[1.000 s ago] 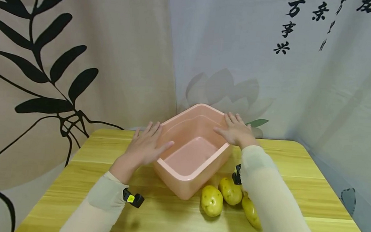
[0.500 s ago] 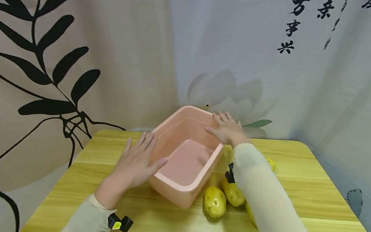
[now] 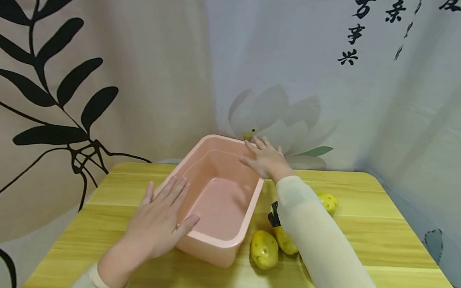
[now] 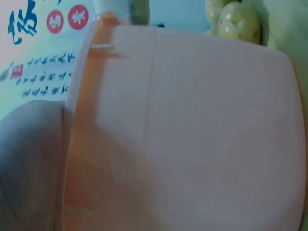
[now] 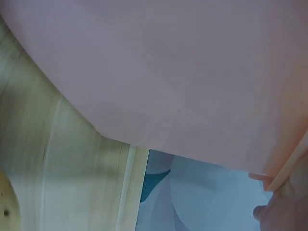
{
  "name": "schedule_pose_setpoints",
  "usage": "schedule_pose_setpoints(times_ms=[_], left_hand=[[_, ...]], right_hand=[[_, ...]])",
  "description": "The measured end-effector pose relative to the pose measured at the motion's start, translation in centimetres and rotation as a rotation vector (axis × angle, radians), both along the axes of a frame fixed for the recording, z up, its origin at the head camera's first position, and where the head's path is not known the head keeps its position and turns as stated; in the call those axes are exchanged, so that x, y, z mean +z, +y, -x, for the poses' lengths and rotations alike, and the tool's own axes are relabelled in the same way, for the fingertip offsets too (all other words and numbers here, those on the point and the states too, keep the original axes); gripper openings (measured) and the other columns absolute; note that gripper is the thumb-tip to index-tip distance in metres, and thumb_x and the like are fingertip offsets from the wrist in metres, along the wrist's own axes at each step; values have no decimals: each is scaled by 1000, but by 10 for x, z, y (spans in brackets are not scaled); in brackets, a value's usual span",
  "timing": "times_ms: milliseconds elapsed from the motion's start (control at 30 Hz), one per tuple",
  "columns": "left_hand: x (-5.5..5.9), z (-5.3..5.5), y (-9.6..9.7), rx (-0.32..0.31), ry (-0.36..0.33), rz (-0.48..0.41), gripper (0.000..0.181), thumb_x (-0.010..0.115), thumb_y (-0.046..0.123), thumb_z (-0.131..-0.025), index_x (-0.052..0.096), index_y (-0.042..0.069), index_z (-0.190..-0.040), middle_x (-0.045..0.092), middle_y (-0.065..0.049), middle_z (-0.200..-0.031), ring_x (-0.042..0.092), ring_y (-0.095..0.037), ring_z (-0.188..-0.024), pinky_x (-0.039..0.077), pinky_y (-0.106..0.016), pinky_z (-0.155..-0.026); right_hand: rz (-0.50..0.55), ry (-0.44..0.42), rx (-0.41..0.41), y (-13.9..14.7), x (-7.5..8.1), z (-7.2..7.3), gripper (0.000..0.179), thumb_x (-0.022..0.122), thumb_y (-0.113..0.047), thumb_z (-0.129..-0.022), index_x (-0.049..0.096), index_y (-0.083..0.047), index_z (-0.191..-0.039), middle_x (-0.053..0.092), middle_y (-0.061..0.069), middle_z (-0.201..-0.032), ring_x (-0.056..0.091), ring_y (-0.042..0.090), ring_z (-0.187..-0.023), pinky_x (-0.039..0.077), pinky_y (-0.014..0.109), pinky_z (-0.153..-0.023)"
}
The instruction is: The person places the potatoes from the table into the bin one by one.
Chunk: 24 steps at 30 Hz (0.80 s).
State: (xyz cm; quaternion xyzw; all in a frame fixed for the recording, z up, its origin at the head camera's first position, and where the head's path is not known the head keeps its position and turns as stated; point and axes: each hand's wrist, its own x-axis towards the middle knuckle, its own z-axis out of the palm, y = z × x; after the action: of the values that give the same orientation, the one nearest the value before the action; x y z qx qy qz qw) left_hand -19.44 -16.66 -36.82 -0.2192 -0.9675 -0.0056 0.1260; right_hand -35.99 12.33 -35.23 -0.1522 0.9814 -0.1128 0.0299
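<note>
A pink plastic tub (image 3: 221, 207) stands on the table, its hollow facing up and towards me, turned slightly askew. My left hand (image 3: 153, 224) lies along its left rim with straight fingers, the thumb out over the front corner. At the back right corner, my right hand (image 3: 265, 158) rests on the rim with its fingers spread and thumb inside. The tub's outer wall (image 4: 202, 130) fills most of the left wrist view, and its wall (image 5: 168, 82) also fills much of the right wrist view. Nothing lies inside the tub in the head view.
Several yellow potatoes sit right of the tub: one potato (image 3: 264, 250) in front, another potato (image 3: 285, 240) partly under the right forearm, and a potato (image 3: 327, 203) behind it. The wooden table (image 3: 371, 229) ends at a printed curtain (image 3: 159, 64) at the back.
The tub has moved left and nearer to me, turning straighter, with both hands staying on its rim. A potato behind the right sleeve has come into view.
</note>
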Motion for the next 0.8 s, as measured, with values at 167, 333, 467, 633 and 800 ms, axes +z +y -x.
schedule_pose_setpoints(times_ms=[167,333,467,633,800], left_hand=[[3,-13,6,-24,-6,43,79,16,66,-97,23,11,-153,10,-2,-160,7,-24,-147,-10,-52,-114],[4,-23,13,-38,-9,58,77,15,65,-97,24,12,-153,10,0,-159,7,-22,-147,-3,-54,-115],[5,-28,18,-58,0,55,76,16,65,-97,23,13,-153,8,2,-160,11,-22,-146,1,-55,-115],[4,-32,20,-66,10,36,77,18,66,-96,25,14,-152,6,5,-160,15,-22,-146,2,-54,-115],[4,-32,19,-63,2,22,79,20,68,-95,28,14,-152,13,4,-159,17,-22,-145,4,-53,-116]], right_hand=[[8,11,24,-8,2,1,69,25,-65,-97,16,-30,-155,6,2,-161,-3,28,-147,-1,65,-110],[6,23,54,-12,-2,3,71,25,-68,-95,17,-30,-155,5,0,-161,-2,28,-147,0,64,-110],[10,32,76,-14,-5,5,72,25,-69,-95,17,-31,-155,5,1,-161,-2,27,-147,0,64,-110],[5,31,88,-17,-5,6,71,24,-71,-93,15,-35,-154,7,1,-162,-3,25,-147,1,62,-111],[12,31,96,-19,-4,7,71,25,-69,-94,17,-31,-155,6,2,-162,-2,27,-147,2,62,-112]])
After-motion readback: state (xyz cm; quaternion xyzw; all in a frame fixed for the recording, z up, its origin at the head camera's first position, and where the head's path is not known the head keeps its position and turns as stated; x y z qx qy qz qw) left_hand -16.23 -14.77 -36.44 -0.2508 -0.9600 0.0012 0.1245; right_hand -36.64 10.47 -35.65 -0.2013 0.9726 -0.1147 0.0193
